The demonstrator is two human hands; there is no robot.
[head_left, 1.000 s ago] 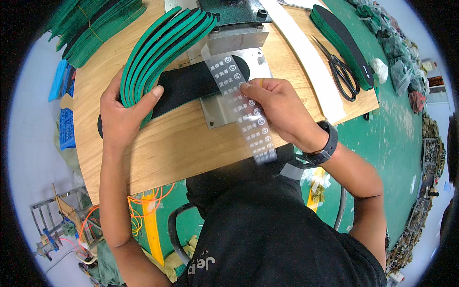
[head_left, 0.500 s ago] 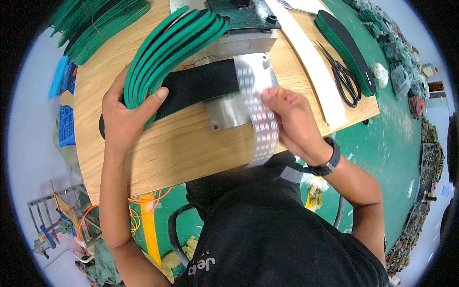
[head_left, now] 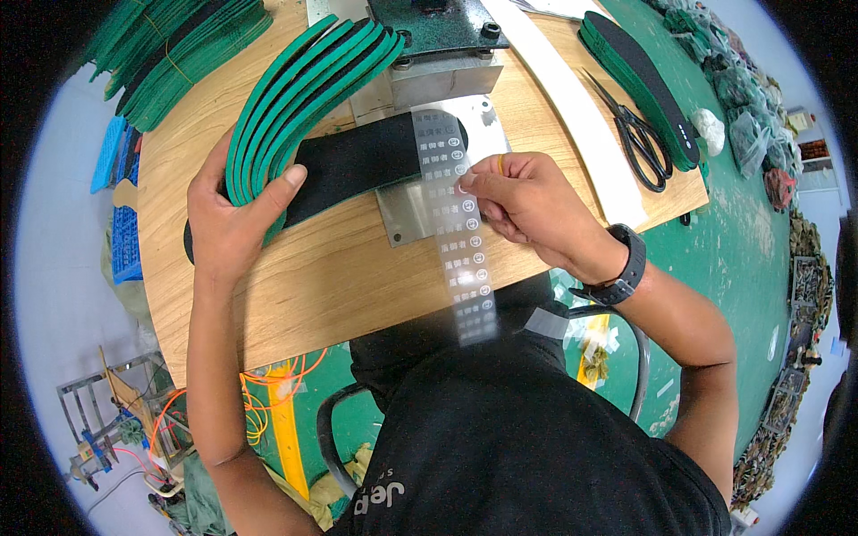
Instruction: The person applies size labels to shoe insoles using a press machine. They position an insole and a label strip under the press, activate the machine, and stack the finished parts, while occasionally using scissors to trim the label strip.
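The person's left hand (head_left: 231,221) is wrapped around the lower end of a fanned stack of insoles (head_left: 308,107), spongy green layers with thin black faces, arching up and to the right with the thumb pressed along the near side. The right hand (head_left: 536,210) pinches a clear plastic strip (head_left: 460,259) by its edge between thumb and finger, the other fingers curled in; a dark watch (head_left: 621,272) circles the wrist. The strip, glossy and limp, bears a column of repeated pale marks; its top crosses one end of a flat black insole (head_left: 357,156) (whether the two touch is hard to tell), and its lower end hangs past the table's edge. That insole, matt and soft-looking, lies beneath the left hand's stack and reaches over a smooth, shiny metal plate (head_left: 407,214). Behind stands a press (head_left: 438,31) with a dark, bolted slab above a squared metal block. Farther out on the wood-grained table (head_left: 304,295) lie a long, bowed white strip (head_left: 585,134), black-handled scissors (head_left: 639,147), a rounded insole pile (head_left: 630,80) and, at upper left, a banded green bundle (head_left: 170,54).
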